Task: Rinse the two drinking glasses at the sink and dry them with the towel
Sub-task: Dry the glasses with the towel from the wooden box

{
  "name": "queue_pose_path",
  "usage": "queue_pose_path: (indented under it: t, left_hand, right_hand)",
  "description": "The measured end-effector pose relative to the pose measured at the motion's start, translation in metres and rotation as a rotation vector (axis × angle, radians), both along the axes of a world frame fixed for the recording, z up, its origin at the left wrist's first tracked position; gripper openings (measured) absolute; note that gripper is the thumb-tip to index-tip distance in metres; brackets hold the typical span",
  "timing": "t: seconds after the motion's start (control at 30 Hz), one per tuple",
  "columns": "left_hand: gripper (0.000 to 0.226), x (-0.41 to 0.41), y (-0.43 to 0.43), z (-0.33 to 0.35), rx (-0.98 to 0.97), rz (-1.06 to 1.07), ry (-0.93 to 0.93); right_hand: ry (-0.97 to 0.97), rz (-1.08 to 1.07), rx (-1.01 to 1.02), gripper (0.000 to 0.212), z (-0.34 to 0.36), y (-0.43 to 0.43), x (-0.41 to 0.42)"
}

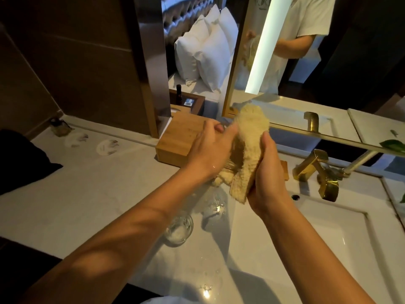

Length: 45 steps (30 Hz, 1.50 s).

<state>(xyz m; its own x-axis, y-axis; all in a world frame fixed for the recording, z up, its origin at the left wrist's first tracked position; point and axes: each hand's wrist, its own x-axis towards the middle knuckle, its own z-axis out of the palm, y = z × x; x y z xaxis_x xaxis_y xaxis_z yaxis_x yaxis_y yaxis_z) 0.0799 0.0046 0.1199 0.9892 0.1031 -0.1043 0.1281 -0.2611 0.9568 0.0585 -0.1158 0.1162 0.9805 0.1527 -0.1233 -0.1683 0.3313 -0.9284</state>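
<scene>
Both hands are closed, the left hand (pixel 210 148) gripping one glass (pixel 233 159) and the right hand (pixel 266 172) rubbing it with the towel (pixel 247 141), so drying looks underway, while the second glass (pixel 179 229) waits on the counter (pixel 76 194) just beside the sink's (pixel 328 249) left edge.

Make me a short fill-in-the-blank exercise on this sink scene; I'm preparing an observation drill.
1. Both hands, left hand and right hand, hold a fluffy pale yellow ____.
2. A clear drinking glass stands on the white countertop, left of the ____.
3. The angular faucet is coloured ____.

Missing words: towel; sink; gold
</scene>
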Motion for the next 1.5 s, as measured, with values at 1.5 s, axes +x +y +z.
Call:
queue_pose_path:
  t: [1.5]
  left_hand:
    - [0.029, -0.026, -0.014, -0.018, -0.728, 0.370, -0.261]
  right_hand:
    - [-0.360, -0.283, -0.380, 0.009, -0.014, 0.026, 0.013]
